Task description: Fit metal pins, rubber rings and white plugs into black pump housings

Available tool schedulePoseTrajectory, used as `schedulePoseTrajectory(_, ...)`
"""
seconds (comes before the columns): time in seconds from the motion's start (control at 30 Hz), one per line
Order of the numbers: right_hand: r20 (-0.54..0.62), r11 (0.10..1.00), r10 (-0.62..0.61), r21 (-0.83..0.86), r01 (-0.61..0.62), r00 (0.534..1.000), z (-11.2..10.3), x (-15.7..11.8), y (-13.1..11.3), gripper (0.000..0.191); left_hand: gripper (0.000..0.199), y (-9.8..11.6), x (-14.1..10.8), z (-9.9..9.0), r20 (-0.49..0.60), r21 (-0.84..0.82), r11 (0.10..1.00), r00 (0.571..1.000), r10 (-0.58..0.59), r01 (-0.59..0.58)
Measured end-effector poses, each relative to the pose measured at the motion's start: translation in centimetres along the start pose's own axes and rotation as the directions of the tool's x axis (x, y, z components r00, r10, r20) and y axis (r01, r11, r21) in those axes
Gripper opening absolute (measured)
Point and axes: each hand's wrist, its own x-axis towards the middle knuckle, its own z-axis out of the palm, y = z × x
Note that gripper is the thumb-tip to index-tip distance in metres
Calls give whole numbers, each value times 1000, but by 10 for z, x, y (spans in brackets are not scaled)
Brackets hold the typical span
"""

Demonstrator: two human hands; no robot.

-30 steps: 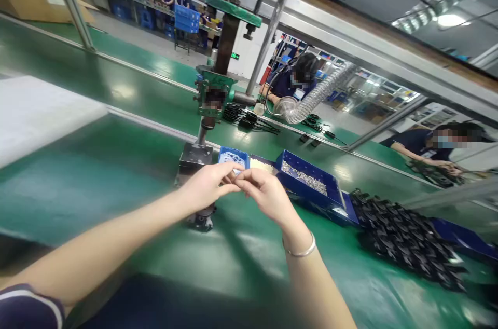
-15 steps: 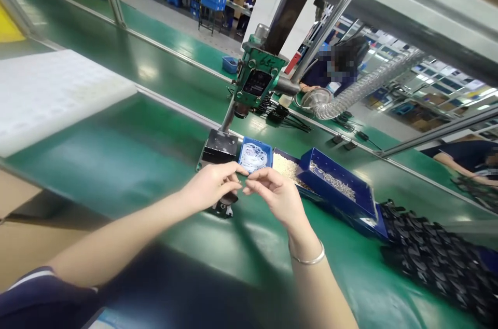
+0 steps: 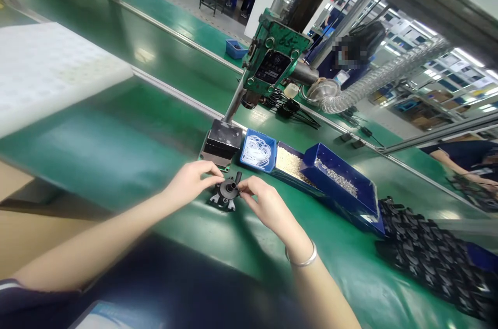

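A black plastic pump housing [image 3: 227,190] with a round top, a short upright spout and a side pipe sits on the green bench, in front of the press. Silver-grey feet of a part or holder show beneath it. My left hand [image 3: 193,181] is closed at the housing's upper left edge, thumb and forefinger against it. On the opposite side, my right hand [image 3: 265,201] pinches at the right rim near the side pipe. Any small piece between the fingertips is too small to make out.
Behind the housing stands a green press [image 3: 268,54] on a black base block [image 3: 223,137]. To its right are a blue tray of white rings [image 3: 257,151], a bin of small beige pieces [image 3: 290,161], a bin of screws [image 3: 340,183] and many black parts [image 3: 431,251]. Co-workers sit across the bench.
Both hands have come down and apart, from fingertips together in the air to either side of the black housing, which is now uncovered. The camera view has tilted downward slightly.
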Motion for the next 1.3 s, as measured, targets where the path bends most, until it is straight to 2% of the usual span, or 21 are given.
schedulePoseTrajectory(0.13,20,999,-27,-44,28,999,-3,1,-5,19,8,-8,-2,6,4,81,995,998,63,-63)
schedulePoseTrajectory(0.23,25,996,-60,-70,61,998,-5,0,-8,19,9,-16,-2,9,9,196,954,973,229,-226)
schedulePoseTrajectory(0.3,15,994,-79,-77,80,997,-4,-1,-10,20,13,-21,-2,11,26,292,865,907,420,-408)
schedulePoseTrajectory(0.37,5,992,-98,-79,98,995,-4,-3,-10,21,15,-26,-2,12,43,361,750,813,580,-554)
schedulePoseTrajectory(0.43,-7,991,-113,-77,112,994,-3,-4,-9,21,15,-28,-3,12,51,384,686,756,652,-618)
schedulePoseTrajectory(0.47,-13,991,-118,-72,117,993,-3,-5,-9,21,15,-29,-4,11,50,375,685,752,658,-625)
schedulePoseTrajectory(0.5,-20,991,-120,-67,118,993,-2,-6,-8,21,16,-29,-5,10,51,348,706,764,643,-617)
schedulePoseTrajectory(0.57,-41,992,-116,-62,113,992,0,-9,-7,21,18,-28,-7,7,44,263,788,823,566,-557)
schedulePoseTrajectory(0.67,-81,993,-107,-68,102,991,7,-14,-4,19,18,-24,-9,4,21,153,903,915,403,-401)
schedulePoseTrajectory(0.73,-113,992,-113,-77,105,987,13,-17,-3,19,18,-22,-9,2,19,139,924,934,358,-357)
schedulePoseTrajectory(0.77,-130,991,-118,-83,108,985,16,-19,-3,19,18,-22,-8,2,29,149,917,928,370,-370)
schedulePoseTrajectory(0.83,-167,988,-131,-99,115,977,22,-22,-3,21,19,-23,-7,1,63,212,862,886,459,-461)
schedulePoseTrajectory(0.93,-207,983,-142,-142,113,968,30,-28,-2,30,19,-25,-7,1,140,355,689,765,629,-632)
schedulePoseTrajectory(0.97,-220,981,-142,-160,108,965,34,-30,-1,34,19,-25,-8,2,150,389,645,736,660,-658)
schedulePoseTrajectory(1.0,-233,979,-143,-177,103,962,37,-32,0,37,20,-26,-9,2,144,412,626,726,672,-662)
schedulePoseTrajectory(1.13,-274,964,-173,-242,106,946,50,-39,6,44,18,-29,-15,6,80,423,672,764,641,-608)
schedulePoseTrajectory(1.3,-290,954,-187,-283,102,938,65,-44,13,48,19,-36,-16,8,108,426,639,737,667,-641)
